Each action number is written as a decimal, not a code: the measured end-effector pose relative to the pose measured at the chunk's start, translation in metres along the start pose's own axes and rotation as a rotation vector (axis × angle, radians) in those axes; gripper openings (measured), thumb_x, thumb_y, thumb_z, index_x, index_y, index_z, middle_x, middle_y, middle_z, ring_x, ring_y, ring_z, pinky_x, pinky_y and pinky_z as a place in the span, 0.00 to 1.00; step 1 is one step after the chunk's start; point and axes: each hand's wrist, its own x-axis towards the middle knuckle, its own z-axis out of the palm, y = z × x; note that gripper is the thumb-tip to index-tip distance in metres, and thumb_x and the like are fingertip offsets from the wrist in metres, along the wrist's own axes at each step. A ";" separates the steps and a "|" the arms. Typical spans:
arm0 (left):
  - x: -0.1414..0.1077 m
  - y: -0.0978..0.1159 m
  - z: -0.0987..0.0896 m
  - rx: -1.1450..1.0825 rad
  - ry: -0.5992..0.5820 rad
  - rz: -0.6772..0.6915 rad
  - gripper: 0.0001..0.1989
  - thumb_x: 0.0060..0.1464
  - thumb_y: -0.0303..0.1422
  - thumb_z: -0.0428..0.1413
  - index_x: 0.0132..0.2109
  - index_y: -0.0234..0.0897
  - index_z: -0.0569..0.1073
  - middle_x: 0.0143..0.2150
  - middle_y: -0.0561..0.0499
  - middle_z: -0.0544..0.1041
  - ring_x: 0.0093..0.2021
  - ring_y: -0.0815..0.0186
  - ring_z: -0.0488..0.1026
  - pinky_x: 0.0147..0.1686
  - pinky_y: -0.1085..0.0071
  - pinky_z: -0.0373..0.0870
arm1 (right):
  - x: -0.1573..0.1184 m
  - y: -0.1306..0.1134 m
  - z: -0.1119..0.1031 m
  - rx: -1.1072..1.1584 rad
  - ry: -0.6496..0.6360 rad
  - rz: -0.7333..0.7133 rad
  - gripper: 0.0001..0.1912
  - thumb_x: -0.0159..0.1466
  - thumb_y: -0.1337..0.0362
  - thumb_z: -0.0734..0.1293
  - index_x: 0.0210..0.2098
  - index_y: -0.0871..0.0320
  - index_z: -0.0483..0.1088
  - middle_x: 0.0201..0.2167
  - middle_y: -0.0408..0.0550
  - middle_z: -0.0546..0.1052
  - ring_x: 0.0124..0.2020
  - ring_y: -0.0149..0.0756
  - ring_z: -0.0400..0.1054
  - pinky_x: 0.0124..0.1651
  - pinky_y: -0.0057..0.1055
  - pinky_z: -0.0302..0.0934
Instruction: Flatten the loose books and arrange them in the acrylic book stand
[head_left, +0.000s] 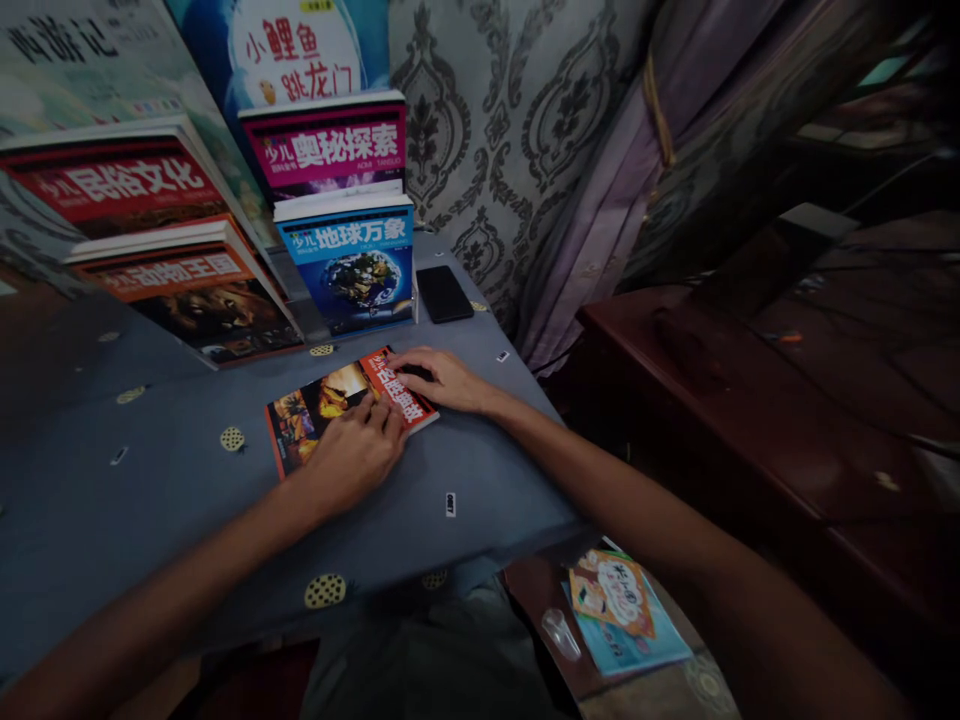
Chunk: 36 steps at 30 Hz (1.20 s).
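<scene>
A book with an orange and black cover [339,392] lies flat on the blue-grey tablecloth [247,530]. My left hand [360,445] rests on the middle of its cover, fingers spread a little and partly bent. At the book's right end, my right hand [442,380] lies with its fingertips on the orange title band, the thumb apart from the fingers. Neither hand is wrapped round anything. Behind the book stand a blue book with a globe [364,275] and an orange book with a lion [202,310], both leaning back.
A magenta book [322,150] and a red book [142,185] stand further back, before larger picture books. A black phone [445,294] lies right of the blue book. To the right is a dark red wooden surface [720,400]. Below the table edge are more books [630,630] and a clear cup [561,635].
</scene>
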 end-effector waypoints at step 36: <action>-0.016 -0.086 -0.037 -0.017 -0.330 -0.252 0.19 0.67 0.39 0.46 0.39 0.34 0.78 0.39 0.40 0.81 0.41 0.52 0.79 0.38 0.63 0.69 | -0.044 -0.046 0.021 -0.317 0.082 -0.026 0.18 0.70 0.69 0.57 0.55 0.57 0.70 0.53 0.57 0.77 0.55 0.48 0.70 0.58 0.52 0.66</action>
